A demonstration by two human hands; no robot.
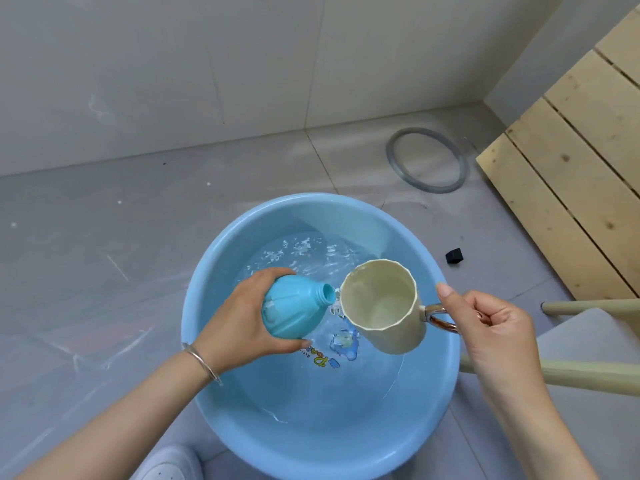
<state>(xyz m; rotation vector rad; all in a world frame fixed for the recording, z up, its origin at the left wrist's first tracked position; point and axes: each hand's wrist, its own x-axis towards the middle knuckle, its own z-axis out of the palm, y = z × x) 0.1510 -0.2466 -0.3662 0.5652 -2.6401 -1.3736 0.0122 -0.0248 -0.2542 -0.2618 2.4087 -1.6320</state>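
nearest the lens, a bare left forearm low at the left, thin bracelet [202,362] at the wrist. beyond it the left hand [239,327], wrapped round the fat body of a blue bottle [294,306] — fingers arched over the far side, thumb along the near side, its tip showing at the bottle's lower edge. bottle tipped on its side above a blue basin [311,199], uncapped neck pointing right, mouth just beside the left rim of a cream mug [381,306]; touching or not, hard to tell. mug held above the basin too, tilted with its opening toward the camera, pale inside. at the right the right hand [498,327], fingers curled round the mug's shiny handle [440,318], thumb stretched straight above it, clear of the cup wall — mug body wholly to the left of the hand, handle between the two. shallow rippled water [311,254] in the basin's far half, a cartoon print [341,344] on its bottom below the mug. basin resting on a grey tiled floor [104,237]. around it: a white shoe [166,465] at the bottom edge, a grey ring [434,188] flat on the floor near the wall, a small black block [454,256] just right of the basin, pale wooden slats [571,168] at the far right, a grey seat [595,341] on wooden legs behind the right hand.
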